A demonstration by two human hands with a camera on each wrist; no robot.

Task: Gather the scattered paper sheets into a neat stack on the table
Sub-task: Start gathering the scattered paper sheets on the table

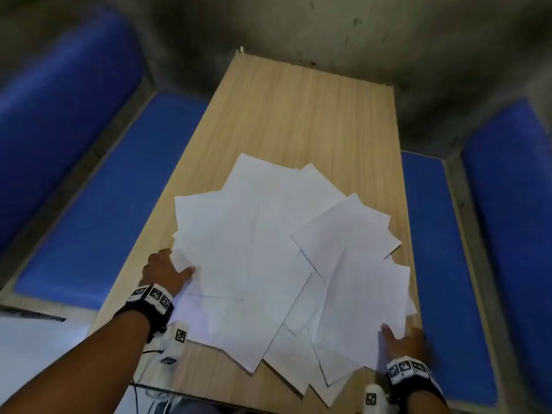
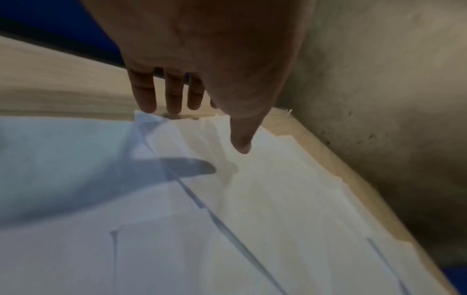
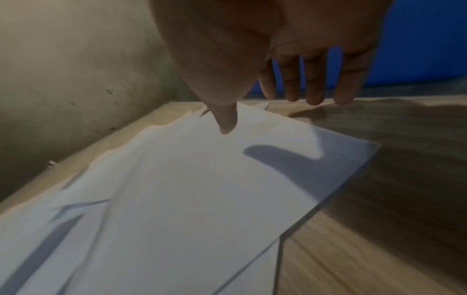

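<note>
From up high, the paper sheets [image 1: 277, 264] lie in a loose fan on the near half of the wooden table [image 1: 298, 115]. They overlap and point every which way, with corners sticking out all round. So they are together in one heap, but I would say the neat stack is not made yet. The edges need to be lined up. The left hand [image 1: 165, 271] sits at the left side of the heap, thumb on top of the paper. The right hand [image 1: 407, 342] sits at the near right corner, thumb on a sheet too. Blue seats [image 1: 98, 210] run along both sides of the table.

From the left wrist, the hand is spread wide. The fingers [image 2: 145, 93] are straight and come down at the paper's edge on the wood. The thumb [image 2: 241, 139] points down over the sheets. It holds nothing.

From the right wrist, it looks much the same. The fingers [image 3: 314, 83] are straight and reach the bare wood beside the top sheet. The thumb [image 3: 226, 121] comes down on the paper. Nothing is held.

The sheets look white, thin and flat, with no folds that I can see.
</note>
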